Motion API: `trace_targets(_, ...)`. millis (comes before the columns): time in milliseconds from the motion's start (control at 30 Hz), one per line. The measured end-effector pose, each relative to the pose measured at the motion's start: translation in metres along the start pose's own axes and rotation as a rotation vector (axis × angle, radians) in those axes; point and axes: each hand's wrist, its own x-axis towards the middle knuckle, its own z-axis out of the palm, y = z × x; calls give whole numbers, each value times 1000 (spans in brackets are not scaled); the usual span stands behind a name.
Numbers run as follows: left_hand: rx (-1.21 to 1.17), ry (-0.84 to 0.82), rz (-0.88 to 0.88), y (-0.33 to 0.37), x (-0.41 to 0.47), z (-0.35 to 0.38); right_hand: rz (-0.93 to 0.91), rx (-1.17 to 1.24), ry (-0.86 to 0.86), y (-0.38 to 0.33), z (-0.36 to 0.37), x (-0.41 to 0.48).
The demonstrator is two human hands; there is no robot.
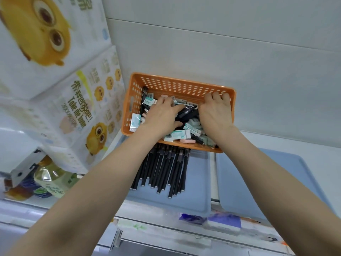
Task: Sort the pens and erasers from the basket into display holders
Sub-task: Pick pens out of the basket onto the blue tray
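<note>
An orange perforated basket (pixel 166 84) stands against the white wall, filled with boxed erasers (pixel 180 134) and black pens (pixel 188 112). Both my hands are inside it. My left hand (pixel 162 117) grips a bundle of black pens between thumb and fingers in the basket's middle. My right hand (pixel 216 109) lies palm down at the basket's right end, its fingertips curled at the far wall; whether it holds anything is hidden. In front of the basket a blue tray (pixel 166 202) carries a row of black pens (pixel 166 170). A second blue tray (pixel 238 183) lies to the right.
Stacked tissue packs with yellow owl prints (pixel 60 85) rise on the left. Below them stand a yellow-green bottle (pixel 53 180) and small items. Along the shelf's front edge lie purple-and-white packets (pixel 223 221).
</note>
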Motion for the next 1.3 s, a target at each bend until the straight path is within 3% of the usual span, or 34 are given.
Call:
trace_targets(167,-191,159,-12,-2,-9,3,68,37,186,4,-5,-12)
trace_targets(300,-303,257,99,5,-13,-8,120,164,278,12,-9,-15)
trace_targets(500,-214,317,143,21,-12,-30,-41,596,212,11,-17,-14)
trace_targets(600,-143,267,59,19,-20,-36,64,934,165,15,-21,-15)
trace_targets(667,-345,212,-54,15,-27,-37,158,1188,121,20,-25,-17)
trace_targets(800,-1325,-115,-237,15,-42,-40,193,1736,-36,19,-33,-22)
trace_targets(900,-1542,-193,-267,20,-53,-41,192,1899,-54,11,-37,-24)
trace_targets(1133,-1334,-257,-216,29,-83,-44,111,1830,-54,0,-34,-31)
trace_targets(1233,-1165,-57,-271,31,-100,-38,85,1659,-58,-4,-28,-40)
trace_targets(1300,-762,100,-250,25,-116,-26,82,1434,-4,-6,-18,-47)
